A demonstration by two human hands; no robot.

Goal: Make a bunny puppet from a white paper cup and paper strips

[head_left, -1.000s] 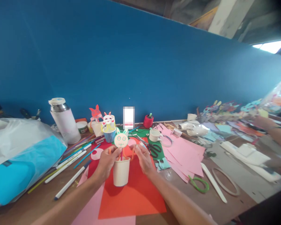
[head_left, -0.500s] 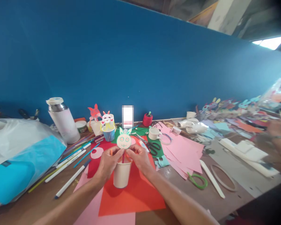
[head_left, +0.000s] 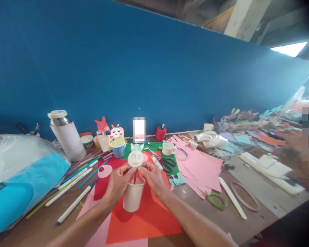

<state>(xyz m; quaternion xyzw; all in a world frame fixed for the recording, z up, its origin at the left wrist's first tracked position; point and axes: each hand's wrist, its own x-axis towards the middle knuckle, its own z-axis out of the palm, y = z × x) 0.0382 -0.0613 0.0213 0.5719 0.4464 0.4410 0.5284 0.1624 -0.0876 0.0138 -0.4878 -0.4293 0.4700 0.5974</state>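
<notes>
A white paper rabbit face (head_left: 135, 158) with green-edged ears and drawn features stands over a white paper cup (head_left: 133, 199). Below the face, a dark red stick (head_left: 135, 178) reaches down into the cup. My left hand (head_left: 117, 184) pinches the face's lower edge, near the stick's top, from the left. From the other side my right hand (head_left: 152, 176) pinches the same edge, thumb in front. Both hands are closed at the cup's rim, and fingers partly hide it. Beneath the cup lies an orange-red paper sheet (head_left: 154, 219).
At left are a thermos (head_left: 67, 139), a plastic bag (head_left: 23, 171) and several markers (head_left: 74, 204). Decorated cups (head_left: 117, 150) and a phone (head_left: 139, 130) stand behind. Rightward lie black-handled scissors (head_left: 168, 164), pink sheets (head_left: 198, 164), a green ring (head_left: 217, 200) and a glue gun (head_left: 271, 171).
The camera view has shifted slightly, so things sit a little lower and further left. My hands keep their pinch on the rabbit face with almost no visible movement.
</notes>
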